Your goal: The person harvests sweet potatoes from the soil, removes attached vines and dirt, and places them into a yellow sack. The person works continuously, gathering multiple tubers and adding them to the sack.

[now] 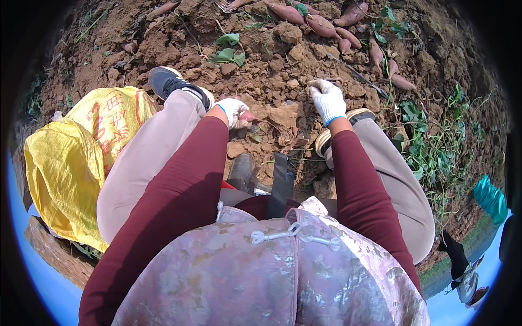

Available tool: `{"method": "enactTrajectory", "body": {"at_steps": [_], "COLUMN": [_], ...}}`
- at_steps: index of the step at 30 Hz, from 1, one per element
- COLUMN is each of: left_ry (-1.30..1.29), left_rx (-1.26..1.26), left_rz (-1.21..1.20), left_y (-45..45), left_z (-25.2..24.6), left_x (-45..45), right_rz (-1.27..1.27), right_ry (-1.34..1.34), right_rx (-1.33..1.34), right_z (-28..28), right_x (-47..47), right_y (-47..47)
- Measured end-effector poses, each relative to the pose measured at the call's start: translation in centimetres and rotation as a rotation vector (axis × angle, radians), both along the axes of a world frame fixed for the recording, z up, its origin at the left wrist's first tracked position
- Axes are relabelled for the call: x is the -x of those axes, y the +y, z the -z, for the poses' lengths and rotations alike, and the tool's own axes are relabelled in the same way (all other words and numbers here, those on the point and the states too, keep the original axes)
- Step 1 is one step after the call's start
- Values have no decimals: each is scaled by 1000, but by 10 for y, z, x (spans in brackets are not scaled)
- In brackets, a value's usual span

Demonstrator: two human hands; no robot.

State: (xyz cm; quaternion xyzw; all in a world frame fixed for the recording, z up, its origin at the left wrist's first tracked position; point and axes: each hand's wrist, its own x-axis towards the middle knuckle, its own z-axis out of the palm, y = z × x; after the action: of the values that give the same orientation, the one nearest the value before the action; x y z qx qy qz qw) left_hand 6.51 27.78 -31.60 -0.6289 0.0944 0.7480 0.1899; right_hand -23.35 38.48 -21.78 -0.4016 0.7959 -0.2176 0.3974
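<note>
My left hand [233, 113], in a white knit glove with a blue cuff edge, is closed around a pinkish-red sweet potato [246, 116]. The tuber's thin root end points right, low over the crumbly brown soil [281, 93]. My right hand [327, 98], gloved the same way, is held over the soil in front of my right shoe [360, 115], its fingers curled. A thin root-like piece [333, 79] shows just past those fingers; whether they grip it is unclear. Farther out lies a heap of sweet potatoes [322, 26], with a few more tubers [401, 82] to its right.
A yellow woven sack [65, 163] with red print stands beside my left leg. Green vines [432, 150] cover the ground on the right. A dark strap [279, 179] hangs before me. Right of me are a teal plastic bag [490, 199] and another person [465, 277].
</note>
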Motion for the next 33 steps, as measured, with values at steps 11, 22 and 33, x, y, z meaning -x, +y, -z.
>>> {"method": "enactTrajectory", "body": {"at_steps": [11, 22, 33], "left_ry": [1220, 1391, 873], "left_rx": [264, 266, 397], "left_rz": [-514, -842, -741], "left_y": [-60, -52, -16], "left_z": [-132, -216, -337], "left_x": [82, 119, 117], "right_rz": [-814, -26, 118], "right_ry": [274, -45, -364], "right_rx": [-200, -87, 819], "right_z": [-22, -106, -225], "right_x": [-99, 39, -18], "right_y": [65, -6, -40]}}
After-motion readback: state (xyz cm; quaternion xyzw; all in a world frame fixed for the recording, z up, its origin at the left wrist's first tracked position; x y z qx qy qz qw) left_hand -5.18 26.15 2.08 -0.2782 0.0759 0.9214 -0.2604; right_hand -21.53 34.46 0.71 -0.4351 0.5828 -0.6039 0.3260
